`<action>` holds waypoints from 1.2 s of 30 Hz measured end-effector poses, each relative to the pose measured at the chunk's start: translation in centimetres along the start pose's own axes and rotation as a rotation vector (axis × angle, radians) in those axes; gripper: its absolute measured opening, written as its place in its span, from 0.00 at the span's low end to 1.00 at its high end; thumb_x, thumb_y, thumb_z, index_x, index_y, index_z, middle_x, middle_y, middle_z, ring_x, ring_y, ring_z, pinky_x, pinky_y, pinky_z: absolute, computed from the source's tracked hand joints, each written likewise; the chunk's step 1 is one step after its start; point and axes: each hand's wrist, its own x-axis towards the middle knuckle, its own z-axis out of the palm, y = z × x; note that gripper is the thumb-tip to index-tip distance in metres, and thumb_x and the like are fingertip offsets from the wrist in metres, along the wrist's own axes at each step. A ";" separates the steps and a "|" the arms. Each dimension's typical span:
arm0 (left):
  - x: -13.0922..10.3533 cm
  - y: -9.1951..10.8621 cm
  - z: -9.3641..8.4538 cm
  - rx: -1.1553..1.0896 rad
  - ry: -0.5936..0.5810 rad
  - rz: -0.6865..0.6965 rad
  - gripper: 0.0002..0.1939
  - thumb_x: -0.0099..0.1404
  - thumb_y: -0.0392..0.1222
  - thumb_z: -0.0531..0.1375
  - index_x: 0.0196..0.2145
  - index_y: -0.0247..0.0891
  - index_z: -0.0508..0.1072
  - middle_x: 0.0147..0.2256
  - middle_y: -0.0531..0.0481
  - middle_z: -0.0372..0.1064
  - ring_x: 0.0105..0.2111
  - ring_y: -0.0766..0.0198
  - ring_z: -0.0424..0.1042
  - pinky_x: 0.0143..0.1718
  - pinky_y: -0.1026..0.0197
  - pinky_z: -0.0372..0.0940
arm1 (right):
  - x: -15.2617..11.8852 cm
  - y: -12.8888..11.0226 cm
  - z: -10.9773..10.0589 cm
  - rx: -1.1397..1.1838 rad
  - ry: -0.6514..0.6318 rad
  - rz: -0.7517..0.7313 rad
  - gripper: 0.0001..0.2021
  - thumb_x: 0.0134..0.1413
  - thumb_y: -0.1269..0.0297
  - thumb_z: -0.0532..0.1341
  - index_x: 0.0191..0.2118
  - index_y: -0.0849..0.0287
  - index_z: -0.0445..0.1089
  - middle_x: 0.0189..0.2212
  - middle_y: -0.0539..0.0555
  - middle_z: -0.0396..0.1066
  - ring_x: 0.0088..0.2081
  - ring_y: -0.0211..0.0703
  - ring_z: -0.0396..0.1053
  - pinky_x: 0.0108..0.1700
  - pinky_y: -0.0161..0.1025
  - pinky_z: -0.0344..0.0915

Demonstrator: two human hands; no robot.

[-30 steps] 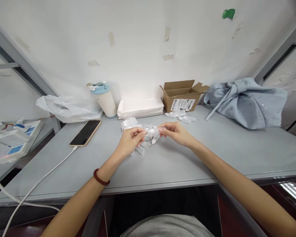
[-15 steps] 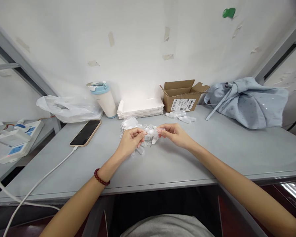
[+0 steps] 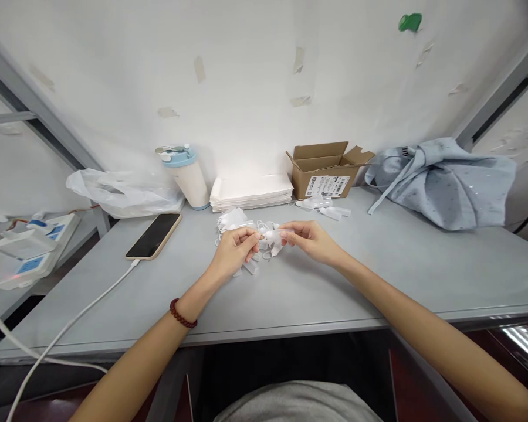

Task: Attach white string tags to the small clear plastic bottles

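Over the middle of the table, my right hand (image 3: 308, 239) pinches a small translucent plastic tube (image 3: 273, 235) with a white end pointing left. Close against that white end, my left hand (image 3: 236, 248) is closed in a pinch, and whatever sits between its fingertips is too small to name. Beneath and behind my hands lies a loose pile of similar clear and white plastic pieces (image 3: 232, 219), some with thin white loops. Several more such tubes (image 3: 334, 212) rest farther back on the right, in front of the cardboard box.
Along the wall stand a white plastic bag (image 3: 121, 193), a tumbler with a blue lid (image 3: 187, 179), a stack of white paper packets (image 3: 250, 193), an open cardboard box (image 3: 325, 176) and a light blue cloth bag (image 3: 449, 187). A phone (image 3: 154, 236) with its white charging cable (image 3: 88, 313) lies on the left.
Both hands keep nearly the same pose around the tube. The whole view has shifted very slightly.
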 end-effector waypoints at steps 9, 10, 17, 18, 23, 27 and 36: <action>0.4 -0.3 0.0 -0.120 0.028 -0.033 0.20 0.59 0.55 0.59 0.33 0.31 0.73 0.19 0.55 0.63 0.15 0.74 0.56 0.18 0.67 0.53 | 0.3 -0.4 -0.3 -0.026 0.056 0.011 0.19 0.54 0.51 0.59 0.42 0.61 0.76 0.25 0.53 0.72 0.27 0.38 0.63 0.32 0.37 0.60; 0.4 -0.3 0.0 -0.137 0.042 -0.047 0.22 0.59 0.56 0.59 0.34 0.31 0.73 0.19 0.55 0.63 0.14 0.74 0.56 0.18 0.67 0.53 | 0.3 -0.4 -0.2 -0.031 0.059 0.018 0.19 0.54 0.51 0.59 0.42 0.61 0.76 0.25 0.53 0.73 0.27 0.38 0.63 0.32 0.37 0.60; 0.5 -0.1 -0.3 -0.174 0.134 -0.079 0.21 0.60 0.54 0.59 0.36 0.30 0.73 0.18 0.55 0.62 0.14 0.75 0.54 0.17 0.68 0.49 | 0.6 -0.4 -0.4 -0.073 0.143 0.038 0.21 0.52 0.48 0.58 0.38 0.62 0.77 0.26 0.53 0.73 0.26 0.37 0.62 0.29 0.35 0.58; 0.5 0.0 -0.4 -0.170 0.141 -0.078 0.21 0.60 0.54 0.59 0.36 0.30 0.73 0.18 0.55 0.61 0.14 0.75 0.53 0.17 0.68 0.48 | 0.7 -0.3 -0.6 -0.092 0.166 0.045 0.22 0.52 0.48 0.58 0.38 0.63 0.77 0.26 0.53 0.73 0.25 0.37 0.62 0.28 0.35 0.58; 0.6 0.1 -0.4 -0.165 0.144 -0.079 0.19 0.62 0.52 0.58 0.35 0.30 0.73 0.18 0.55 0.61 0.14 0.75 0.53 0.17 0.68 0.47 | 1.1 1.0 -0.7 -0.178 0.237 0.077 0.22 0.55 0.52 0.55 0.45 0.63 0.75 0.32 0.54 0.75 0.27 0.38 0.63 0.28 0.35 0.58; 0.5 0.2 -0.3 -0.169 0.145 -0.075 0.18 0.61 0.52 0.58 0.33 0.30 0.73 0.18 0.55 0.61 0.14 0.75 0.53 0.17 0.68 0.47 | 1.2 2.1 -0.3 -0.248 0.200 0.119 0.22 0.55 0.56 0.55 0.48 0.65 0.74 0.30 0.54 0.74 0.27 0.40 0.65 0.29 0.36 0.59; 0.5 0.0 -0.4 -0.161 0.141 -0.065 0.18 0.61 0.52 0.58 0.32 0.31 0.73 0.18 0.55 0.61 0.14 0.75 0.54 0.17 0.68 0.48 | 1.2 2.1 -0.7 -0.182 0.081 0.122 0.22 0.52 0.57 0.58 0.49 0.64 0.73 0.22 0.51 0.70 0.24 0.38 0.61 0.29 0.36 0.59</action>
